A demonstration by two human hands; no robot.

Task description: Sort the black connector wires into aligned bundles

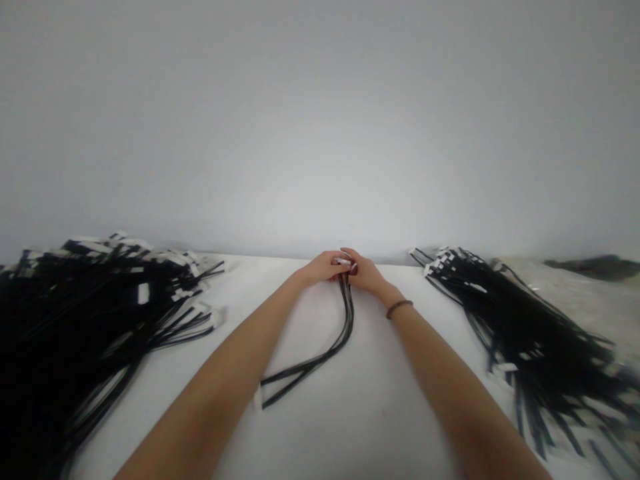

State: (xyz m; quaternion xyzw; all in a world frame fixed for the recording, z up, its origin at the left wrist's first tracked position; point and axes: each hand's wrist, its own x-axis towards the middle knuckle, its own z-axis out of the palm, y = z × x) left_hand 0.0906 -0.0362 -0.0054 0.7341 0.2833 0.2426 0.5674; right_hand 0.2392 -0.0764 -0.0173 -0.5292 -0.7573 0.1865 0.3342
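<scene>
A black cable (347,320) with several strands curves over the white table between my forearms. Its near end splits into two branches with a white connector (258,398) beside my left forearm. At the far end, my left hand (324,267) and my right hand (364,270) meet with fingers closed around the cable's top. A small white piece, seemingly a connector, shows between the fingertips; its details are too small to make out. My right wrist wears a brown bracelet.
A large heap of black cables (75,320) with white connectors covers the table's left side. Another bundle of cables (525,327) lies on the right, beside clear plastic bags (575,293). A plain pale wall (320,133) rises behind the white table (360,413).
</scene>
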